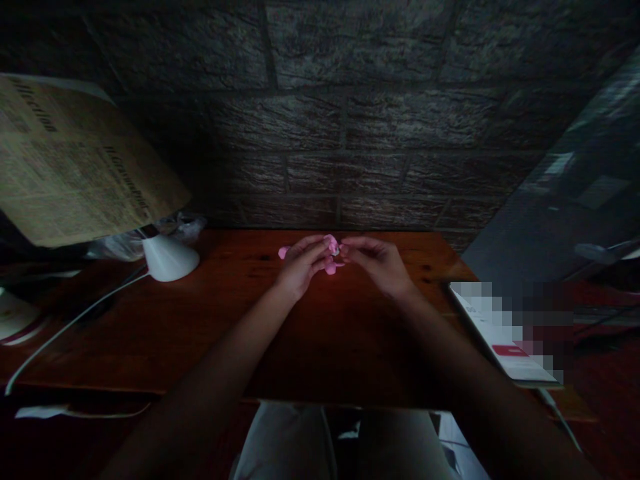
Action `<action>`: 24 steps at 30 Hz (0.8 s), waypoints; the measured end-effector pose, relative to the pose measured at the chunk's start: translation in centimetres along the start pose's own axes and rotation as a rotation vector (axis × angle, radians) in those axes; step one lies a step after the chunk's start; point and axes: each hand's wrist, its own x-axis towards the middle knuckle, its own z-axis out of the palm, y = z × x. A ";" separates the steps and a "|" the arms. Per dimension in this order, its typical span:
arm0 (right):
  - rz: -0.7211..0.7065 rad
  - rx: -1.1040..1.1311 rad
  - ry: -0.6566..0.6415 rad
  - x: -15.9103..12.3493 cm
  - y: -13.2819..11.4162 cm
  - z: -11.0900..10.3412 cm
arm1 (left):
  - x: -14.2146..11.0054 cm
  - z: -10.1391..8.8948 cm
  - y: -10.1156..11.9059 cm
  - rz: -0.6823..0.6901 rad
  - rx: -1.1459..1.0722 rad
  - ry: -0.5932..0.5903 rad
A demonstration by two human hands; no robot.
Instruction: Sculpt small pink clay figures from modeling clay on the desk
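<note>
Over the far part of the wooden table, my left hand [300, 265] is closed around a pink lumpy object [331, 244]. Pink also shows below the fingertips and to the left of this hand; I cannot tell whether it is all one piece. The middle of the object is hidden behind the fingers. A small pale spot shows on its right side. Close beside that spot, my right hand [375, 261] has its thumb and fingers pinched together. What the pinch holds, if anything, is too small and dark to make out.
The wooden table [210, 333] meets a dark brick wall [305, 120]. At left stands a lamp with a newsprint shade [85, 173], a white base [170, 259] and a cord, near a cup [17, 320]. A flat white item [500, 333], partly pixelated, lies at right.
</note>
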 end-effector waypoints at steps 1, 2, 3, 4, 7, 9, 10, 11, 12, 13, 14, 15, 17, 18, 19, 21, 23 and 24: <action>0.010 -0.005 0.006 0.0 0.0 0.0 | 0.0 0.0 0.0 0.002 0.010 0.000; 0.015 -0.015 0.013 0.0 0.1 0.0 | 0.0 0.1 -0.1 0.007 0.017 -0.001; 0.015 -0.026 0.019 0.0 0.1 0.0 | -0.1 0.1 -0.1 0.016 0.019 0.000; 0.011 -0.035 0.024 0.0 0.1 0.0 | -0.1 0.2 -0.2 0.027 0.018 0.000; -0.004 -0.036 0.033 0.0 0.0 0.1 | -0.2 0.5 -0.3 0.050 0.000 0.014; -0.008 -0.035 0.034 0.0 0.0 0.1 | -0.3 0.7 -0.3 0.047 -0.012 0.031; -0.010 -0.035 0.033 0.0 0.0 0.1 | -0.3 0.7 -0.2 0.044 -0.012 0.035; -0.012 -0.034 0.031 0.0 0.0 0.1 | -0.3 0.8 -0.2 0.042 -0.009 0.037; -0.014 -0.032 0.030 0.0 0.0 0.1 | -0.3 0.8 -0.2 0.041 -0.003 0.037; -0.015 -0.031 0.033 0.0 0.0 0.1 | -0.4 0.8 -0.2 0.042 0.002 0.036; -0.018 -0.034 0.039 0.0 0.0 0.1 | -0.4 0.8 -0.2 0.044 0.006 0.036; -0.021 -0.041 0.046 0.0 0.0 0.2 | -0.4 0.8 -0.2 0.045 0.008 0.036; -0.031 -0.065 0.063 -0.1 -0.1 0.2 | -0.4 0.8 -0.2 0.046 0.006 0.042; -0.039 -0.079 0.067 -0.1 -0.1 0.2 | -0.4 0.8 -0.2 0.044 0.004 0.046; -0.047 -0.092 0.069 -0.1 -0.1 0.2 | -0.5 0.8 -0.2 0.042 0.001 0.051; -0.062 -0.112 0.071 -0.1 -0.2 0.3 | -0.5 0.8 -0.2 0.040 -0.002 0.058; -0.076 -0.123 0.080 -0.1 -0.2 0.3 | -0.4 0.8 -0.3 0.040 -0.001 0.058; -0.079 -0.124 0.085 -0.1 -0.1 0.4 | -0.4 0.7 -0.3 0.039 0.000 0.056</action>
